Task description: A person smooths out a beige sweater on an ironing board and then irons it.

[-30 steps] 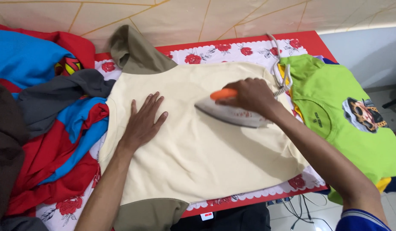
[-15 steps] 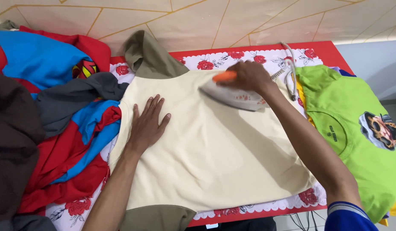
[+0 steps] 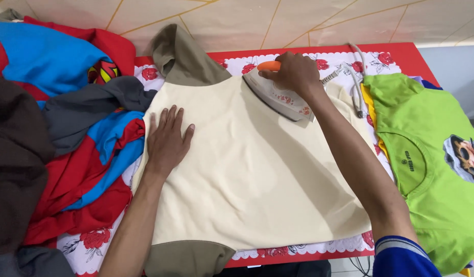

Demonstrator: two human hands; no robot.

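Cream shirt (image 3: 257, 174) under flat left hand (image 3: 166, 138), right hand (image 3: 293, 72) gripping iron (image 3: 278, 95).

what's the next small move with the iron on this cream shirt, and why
Probably draw the iron back down the cream shirt toward its lower hem. The right hand has it at the shirt's top edge, close to the olive sleeve, so little cloth lies ahead, while a wide stretch lies below. The left hand lies flat on the shirt's left side, pinning it for that stroke.
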